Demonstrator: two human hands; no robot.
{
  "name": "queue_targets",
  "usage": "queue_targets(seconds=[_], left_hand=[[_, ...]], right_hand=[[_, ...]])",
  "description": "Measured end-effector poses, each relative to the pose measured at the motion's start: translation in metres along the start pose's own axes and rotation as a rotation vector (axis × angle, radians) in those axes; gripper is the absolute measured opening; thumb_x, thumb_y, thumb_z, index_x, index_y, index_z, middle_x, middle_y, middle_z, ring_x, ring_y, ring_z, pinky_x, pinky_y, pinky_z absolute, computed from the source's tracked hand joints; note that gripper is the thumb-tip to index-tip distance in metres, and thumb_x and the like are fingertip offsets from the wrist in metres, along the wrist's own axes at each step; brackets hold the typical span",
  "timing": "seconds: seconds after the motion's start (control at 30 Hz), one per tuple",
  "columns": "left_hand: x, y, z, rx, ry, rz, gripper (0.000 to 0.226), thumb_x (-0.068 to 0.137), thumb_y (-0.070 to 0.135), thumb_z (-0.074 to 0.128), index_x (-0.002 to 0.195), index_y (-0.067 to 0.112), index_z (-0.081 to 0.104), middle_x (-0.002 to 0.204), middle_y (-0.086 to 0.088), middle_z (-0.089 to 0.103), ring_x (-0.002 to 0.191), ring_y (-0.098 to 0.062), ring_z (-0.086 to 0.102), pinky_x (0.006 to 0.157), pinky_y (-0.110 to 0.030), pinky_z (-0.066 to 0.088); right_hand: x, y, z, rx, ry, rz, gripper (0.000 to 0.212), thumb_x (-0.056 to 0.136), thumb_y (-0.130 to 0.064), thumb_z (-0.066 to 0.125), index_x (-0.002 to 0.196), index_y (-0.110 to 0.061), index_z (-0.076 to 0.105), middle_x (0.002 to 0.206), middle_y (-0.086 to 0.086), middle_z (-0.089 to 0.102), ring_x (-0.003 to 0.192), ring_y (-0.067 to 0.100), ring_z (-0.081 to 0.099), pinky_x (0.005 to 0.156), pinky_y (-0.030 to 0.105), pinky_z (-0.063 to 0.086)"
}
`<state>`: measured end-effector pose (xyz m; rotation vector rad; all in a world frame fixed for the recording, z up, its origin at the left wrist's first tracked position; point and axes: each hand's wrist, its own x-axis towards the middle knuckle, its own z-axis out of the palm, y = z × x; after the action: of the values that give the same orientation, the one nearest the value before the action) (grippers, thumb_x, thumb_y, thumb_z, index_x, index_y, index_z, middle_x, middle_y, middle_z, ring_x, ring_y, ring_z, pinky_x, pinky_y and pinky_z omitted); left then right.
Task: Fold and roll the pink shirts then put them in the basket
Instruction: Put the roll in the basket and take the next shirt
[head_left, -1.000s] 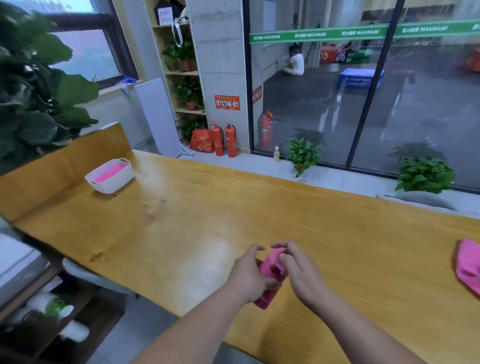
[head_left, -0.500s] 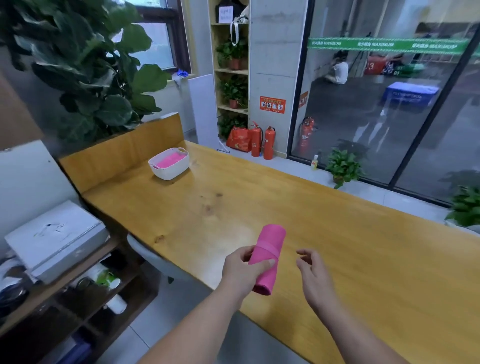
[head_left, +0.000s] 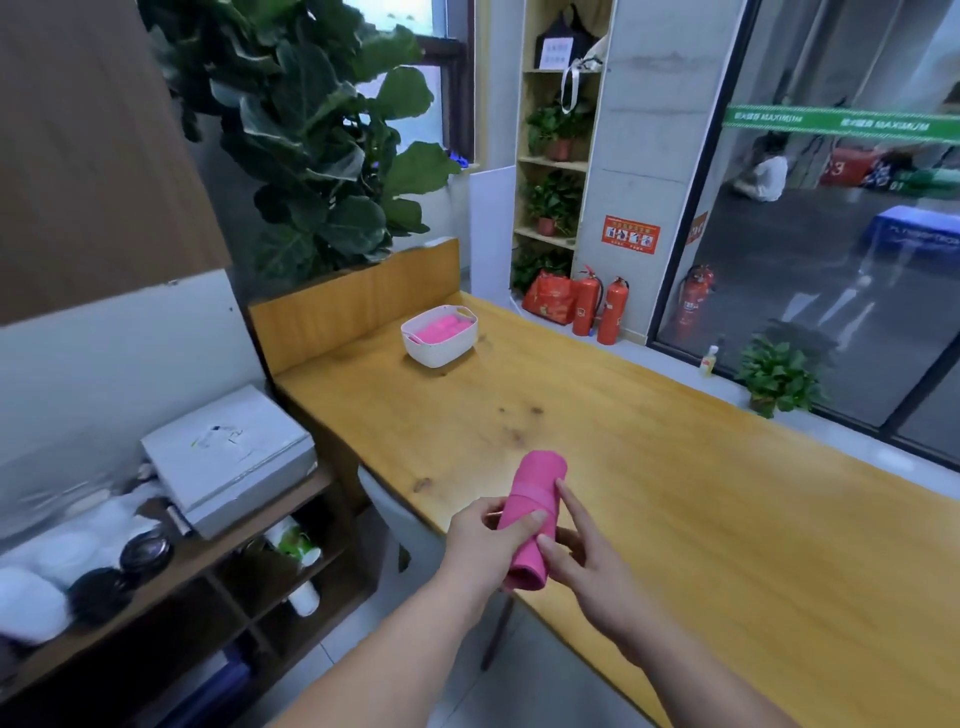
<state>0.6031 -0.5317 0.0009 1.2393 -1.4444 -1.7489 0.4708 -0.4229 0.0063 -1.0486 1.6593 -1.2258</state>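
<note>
A rolled pink shirt (head_left: 535, 493) stands tilted above the near edge of the wooden table (head_left: 649, 467). My left hand (head_left: 483, 545) grips the roll around its lower half. My right hand (head_left: 587, 561) touches the roll's right side with straight fingers and thumb. A white basket (head_left: 441, 351) sits at the far left end of the table, with other pink rolled shirts (head_left: 441, 328) inside it.
A low wooden shelf (head_left: 171, 571) with a grey box (head_left: 228, 457), lids and cups stands left of the table. A big leafy plant (head_left: 322, 156) rises behind the table's end panel. Fire extinguishers (head_left: 600, 309) and potted plants line the glass wall.
The view swung left, and the basket now sits nearer the middle. My left hand kept the roll. My right hand, apart half a second ago, has come back against the roll.
</note>
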Motion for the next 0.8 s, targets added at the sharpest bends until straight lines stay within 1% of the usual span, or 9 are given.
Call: queue_targets(seconds=[0.07,0.1,0.2,0.3,0.4,0.53,0.63,0.7,0.8], left_hand=[[0.005,0.002,-0.016,0.012,-0.003,0.015,0.036,0.090,0.047,0.081,0.121,0.032,0.069,0.109,0.006,0.075,0.090,-0.016,0.077,0.066,-0.034,0.065],[0.007,0.003,-0.024,0.017,-0.005,0.018,0.037,0.094,0.051,0.075,0.125,0.032,0.068,0.112,0.006,0.074,0.093,-0.016,0.076,0.068,-0.035,0.065],[0.013,0.010,-0.046,0.042,-0.010,0.035,0.039,0.102,0.056,0.062,0.133,0.033,0.065,0.117,0.007,0.073,0.098,-0.013,0.075,0.069,-0.025,0.061],[0.022,0.015,-0.067,0.117,-0.020,0.054,0.042,0.104,0.058,0.055,0.138,0.035,0.061,0.122,0.009,0.068,0.104,-0.011,0.071,0.077,-0.025,0.061],[0.036,0.020,-0.087,0.148,-0.009,0.059,0.052,0.101,0.062,0.057,0.146,0.036,0.057,0.133,0.006,0.063,0.109,-0.014,0.070,0.089,-0.034,0.063],[0.050,0.027,-0.114,0.128,0.023,0.045,0.052,0.101,0.056,0.062,0.150,0.047,0.048,0.131,0.007,0.064,0.105,-0.014,0.073,0.078,-0.029,0.061],[0.071,0.025,-0.134,0.154,0.045,0.042,0.056,0.098,0.057,0.066,0.151,0.052,0.046,0.126,0.007,0.064,0.102,-0.015,0.074,0.087,-0.037,0.064],[0.091,0.027,-0.145,0.201,0.066,0.056,0.057,0.099,0.054,0.066,0.152,0.051,0.046,0.122,0.009,0.063,0.102,-0.011,0.072,0.090,-0.035,0.063],[0.125,0.036,-0.157,0.255,0.074,0.053,0.054,0.099,0.055,0.065,0.150,0.055,0.047,0.124,0.011,0.063,0.103,-0.010,0.071,0.088,-0.034,0.064]], right_hand=[[0.009,-0.004,0.015,0.029,-0.016,-0.009,0.074,0.096,-0.055,0.070,0.151,-0.072,0.023,0.136,-0.014,0.064,0.122,0.002,0.066,0.107,0.032,0.051],[0.013,-0.007,0.022,0.057,-0.027,-0.015,0.075,0.096,-0.053,0.071,0.152,-0.070,0.024,0.137,-0.010,0.064,0.120,0.005,0.068,0.106,0.034,0.054],[0.024,-0.019,0.040,0.139,-0.058,-0.010,0.075,0.100,-0.039,0.070,0.156,-0.059,0.026,0.138,0.001,0.061,0.113,0.011,0.073,0.089,0.027,0.060],[0.040,-0.027,0.053,0.150,-0.094,-0.023,0.076,0.100,-0.035,0.071,0.158,-0.056,0.026,0.141,0.006,0.059,0.113,0.013,0.073,0.086,0.028,0.061],[0.060,-0.033,0.063,0.145,-0.127,-0.031,0.077,0.100,-0.034,0.073,0.158,-0.056,0.028,0.142,0.005,0.058,0.115,0.013,0.073,0.087,0.029,0.061],[0.090,-0.038,0.078,0.143,-0.177,-0.033,0.075,0.101,-0.031,0.072,0.158,-0.056,0.030,0.140,0.002,0.060,0.114,0.015,0.073,0.086,0.027,0.061],[0.117,-0.035,0.091,0.143,-0.210,-0.023,0.075,0.100,-0.031,0.072,0.157,-0.056,0.031,0.140,0.003,0.060,0.115,0.012,0.072,0.086,0.027,0.061],[0.141,-0.032,0.099,0.146,-0.225,-0.012,0.074,0.101,-0.030,0.071,0.156,-0.057,0.031,0.139,0.004,0.060,0.114,0.011,0.072,0.085,0.029,0.062],[0.183,-0.032,0.106,0.157,-0.257,0.006,0.072,0.104,-0.025,0.068,0.156,-0.057,0.031,0.137,0.007,0.062,0.109,0.017,0.075,0.085,0.032,0.063]])
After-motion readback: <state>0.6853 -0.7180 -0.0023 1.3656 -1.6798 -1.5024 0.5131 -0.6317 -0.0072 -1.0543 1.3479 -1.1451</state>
